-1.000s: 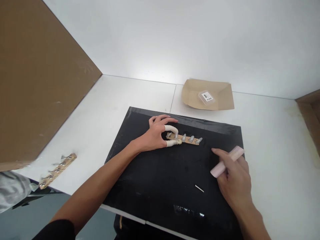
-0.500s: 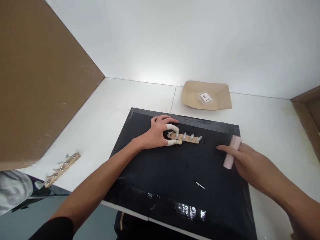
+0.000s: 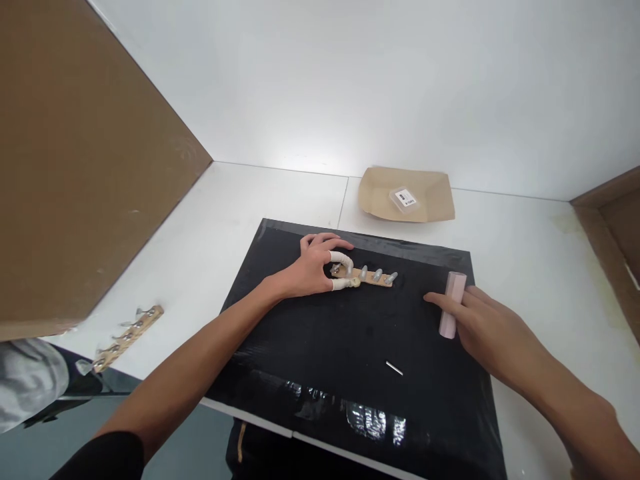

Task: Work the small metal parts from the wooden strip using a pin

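Note:
My left hand (image 3: 313,270) rests on the black mat (image 3: 300,347). Its thumb and forefinger wear white finger cots and pinch the left end of a small wooden strip with several metal pegs (image 3: 374,277). My right hand (image 3: 483,323) lies low on the mat's right side. A pink stick (image 3: 451,303) lies across its extended fingers, with the forefinger tip showing past the stick on the left. A short metal pin (image 3: 394,368) lies loose on the mat between my hands, nearer me.
A brown paper tray (image 3: 430,200) holding a clear plastic box (image 3: 404,197) sits on the white table behind the mat. A second pegged wooden strip (image 3: 127,337) lies at the table's left edge. Cardboard walls stand at left (image 3: 75,167) and far right (image 3: 607,213).
My right hand has lowered the pink stick from a raised grip down to the mat's right side. The left hand keeps its pinch on the strip.

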The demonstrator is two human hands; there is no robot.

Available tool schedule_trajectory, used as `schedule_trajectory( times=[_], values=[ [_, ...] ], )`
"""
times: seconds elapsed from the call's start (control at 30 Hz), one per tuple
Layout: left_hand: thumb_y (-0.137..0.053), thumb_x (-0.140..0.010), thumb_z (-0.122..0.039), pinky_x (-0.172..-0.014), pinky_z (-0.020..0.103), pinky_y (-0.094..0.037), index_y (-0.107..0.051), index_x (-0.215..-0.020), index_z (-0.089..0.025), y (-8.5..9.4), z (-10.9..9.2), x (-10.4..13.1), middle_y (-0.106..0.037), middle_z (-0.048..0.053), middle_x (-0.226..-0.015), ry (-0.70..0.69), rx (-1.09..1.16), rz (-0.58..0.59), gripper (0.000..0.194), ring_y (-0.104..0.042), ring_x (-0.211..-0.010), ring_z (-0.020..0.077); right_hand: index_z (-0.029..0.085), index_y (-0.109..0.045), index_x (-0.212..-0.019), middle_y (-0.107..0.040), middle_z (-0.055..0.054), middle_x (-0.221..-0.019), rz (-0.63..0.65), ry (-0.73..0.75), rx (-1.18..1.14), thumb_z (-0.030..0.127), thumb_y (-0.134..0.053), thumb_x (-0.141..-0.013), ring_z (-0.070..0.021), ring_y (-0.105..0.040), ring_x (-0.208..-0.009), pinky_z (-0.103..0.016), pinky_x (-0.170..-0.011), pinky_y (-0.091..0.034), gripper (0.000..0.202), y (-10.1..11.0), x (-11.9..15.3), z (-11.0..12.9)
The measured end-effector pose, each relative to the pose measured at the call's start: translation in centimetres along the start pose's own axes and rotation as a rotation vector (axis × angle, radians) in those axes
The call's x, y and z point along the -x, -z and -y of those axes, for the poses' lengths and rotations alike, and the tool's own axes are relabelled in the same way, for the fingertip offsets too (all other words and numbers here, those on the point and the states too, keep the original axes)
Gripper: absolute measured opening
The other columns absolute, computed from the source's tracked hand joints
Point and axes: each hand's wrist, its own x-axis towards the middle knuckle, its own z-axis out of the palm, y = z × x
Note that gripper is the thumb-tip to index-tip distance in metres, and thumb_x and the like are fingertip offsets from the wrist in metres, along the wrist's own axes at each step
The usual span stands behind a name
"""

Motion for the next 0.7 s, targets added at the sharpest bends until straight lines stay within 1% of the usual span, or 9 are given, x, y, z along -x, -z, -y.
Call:
schedule_trajectory(
  times=[0.17, 0.27, 0.37, 0.47, 0.57, 0.63, 0.7],
  values=[
    [-0.074, -0.088, -0.032, -0.12, 0.058, -0.017, -0.075, -0.091, -0.026, -0.2, 0.1, -0.1, -0.065, 0.004, -0.143, 0.0, -0.016, -0.001, 0.007, -0.044, -0.145, 0.0314, 0.019, -0.066, -0.13, -0.064, -0.007, -0.081, 0.024, -0.033, -0.003, -0.002, -0.041, -0.086, -0.0245, -0.059, -0.077, -0.032, -0.059, -0.045, 0.054, -0.2, 0.0, 0.2],
    [-0.071, -0.089, -0.026, -0.12, 0.058, -0.016, -0.075, -0.09, -0.026, -0.1, 0.0, -0.1, -0.066, 0.002, -0.142, -0.013, -0.052, -0.001, 0.005, -0.045, -0.144, 0.0302, 0.021, -0.065, -0.13, -0.065, -0.007, -0.085, 0.033, -0.018, -0.005, -0.003, -0.041, -0.085, -0.0241, -0.058, -0.077, -0.032, -0.06, -0.042, 0.056, -0.1, 0.0, 0.2],
    [-0.069, -0.088, -0.023, -0.119, 0.061, -0.016, -0.076, -0.088, -0.026, 0.1, -0.3, -0.2, -0.066, 0.002, -0.143, -0.03, -0.125, 0.005, 0.007, -0.044, -0.145, 0.0314, 0.021, -0.068, -0.116, -0.064, -0.008, -0.085, 0.046, -0.013, 0.006, -0.004, -0.041, -0.084, -0.0234, -0.056, -0.077, -0.031, -0.06, -0.038, 0.049, 0.0, 0.0, 0.2],
    [-0.068, -0.085, -0.019, -0.119, 0.065, -0.012, -0.076, -0.085, -0.026, 0.3, -0.8, -0.5, -0.067, 0.003, -0.14, -0.043, -0.209, 0.023, 0.01, -0.044, -0.144, 0.0335, 0.02, -0.067, -0.099, -0.058, -0.007, -0.078, 0.065, -0.016, 0.029, -0.006, -0.043, -0.081, -0.0226, -0.052, -0.073, -0.031, -0.059, -0.033, 0.04, 0.0, -0.1, 0.2],
    [-0.068, -0.08, -0.015, -0.121, 0.067, -0.007, -0.076, -0.078, -0.024, 0.5, -1.4, -0.7, -0.067, 0.004, -0.139, -0.091, -0.291, 0.027, 0.013, -0.043, -0.144, 0.0363, 0.02, -0.065, -0.094, -0.056, -0.006, -0.075, 0.058, 0.012, 0.032, -0.007, -0.045, -0.078, -0.0226, -0.049, -0.072, -0.031, -0.059, -0.029, 0.037, 0.2, -0.3, 0.4],
    [-0.068, -0.077, -0.013, -0.122, 0.067, -0.006, -0.075, -0.071, -0.024, 0.6, -1.9, -0.7, -0.066, 0.004, -0.141, -0.12, -0.33, 0.025, 0.014, -0.041, -0.145, 0.0376, 0.021, -0.064, -0.093, -0.055, -0.006, -0.074, 0.046, 0.029, 0.029, -0.007, -0.045, -0.077, -0.0228, -0.048, -0.071, -0.032, -0.061, -0.029, 0.038, 0.5, -0.3, 0.4],
    [-0.069, -0.077, -0.012, -0.122, 0.067, -0.006, -0.074, -0.068, -0.024, 0.9, -2.5, -0.3, -0.065, 0.004, -0.142, -0.135, -0.369, 0.021, 0.016, -0.04, -0.146, 0.0375, 0.021, -0.064, -0.092, -0.056, -0.006, -0.074, 0.025, 0.041, 0.023, -0.007, -0.043, -0.077, -0.0229, -0.049, -0.071, -0.032, -0.061, -0.031, 0.038, 0.6, -0.3, 0.4]
  ],
)
